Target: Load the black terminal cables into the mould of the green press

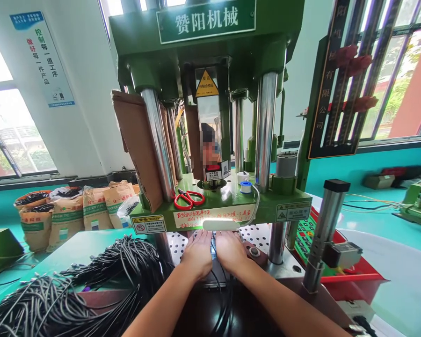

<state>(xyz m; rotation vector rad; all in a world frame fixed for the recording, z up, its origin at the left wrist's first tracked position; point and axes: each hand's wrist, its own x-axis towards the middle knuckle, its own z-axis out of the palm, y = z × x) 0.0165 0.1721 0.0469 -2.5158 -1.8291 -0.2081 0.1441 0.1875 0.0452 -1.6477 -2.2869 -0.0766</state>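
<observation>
My left hand (197, 255) and my right hand (230, 252) lie side by side, palms down, on a dark mold block (217, 278) under the green press (210, 117). Between the two hands runs a thin black cable (220, 299) with a small blue-grey end (213, 248) at the fingertips. Fingers of both hands press on that cable end; whether they grip it is hidden. A lit white strip (220, 225) glows just above the fingers.
A big heap of black cables (73, 290) lies at the left. Red scissors (188, 199) and tape rolls (245, 186) rest on the press shelf. Chrome columns (159, 140) flank the opening. Sacks (73, 210) stand at the back left, a red tray (351, 276) at the right.
</observation>
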